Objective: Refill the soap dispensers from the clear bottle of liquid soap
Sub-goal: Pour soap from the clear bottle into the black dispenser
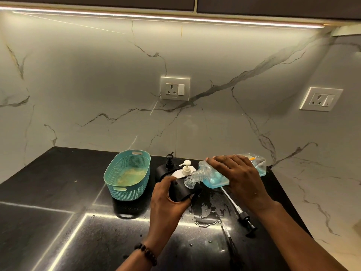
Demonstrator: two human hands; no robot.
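Observation:
My right hand (pixel 240 175) grips the clear bottle (pixel 257 163), which lies tipped on its side with blue liquid soap pooled in its lower half. Its threaded mouth (pixel 196 176) points down-left onto the clear neck of a black dispenser (pixel 181 191). My left hand (pixel 166 202) wraps around that black dispenser and holds it just above the counter. Behind them stand a white dispenser (pixel 185 169) with its pump on and another black dispenser (pixel 168 167) with a black pump. A removed black pump with its long tube (pixel 241 212) lies on the counter under my right forearm.
A teal perforated basket (pixel 127 175) sits on the black stone counter (pixel 58 192) left of the dispensers. Spilled liquid (pixel 207 214) glistens in front of my hands. The marble wall carries two sockets (pixel 175 88), and the counter ends at the wall on the right.

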